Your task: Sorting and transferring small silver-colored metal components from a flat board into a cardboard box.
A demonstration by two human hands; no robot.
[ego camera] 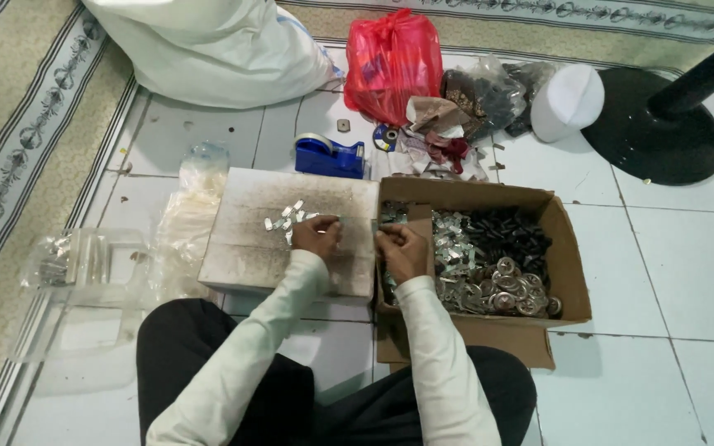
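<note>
We see the left hand [317,234] curled almost closed over the white board [249,248], fingertips pinched on something tiny beside the scattered silver clips [285,218]. The right hand [400,248] is bunched tight at the near left corner of the cardboard box [568,256], pinching a small piece too; what either holds, we cannot tell. Inside the box lie more silver pieces, dark parts and round metal discs [510,293]. A blue tape dispenser [330,155] sits beyond the board.
</note>
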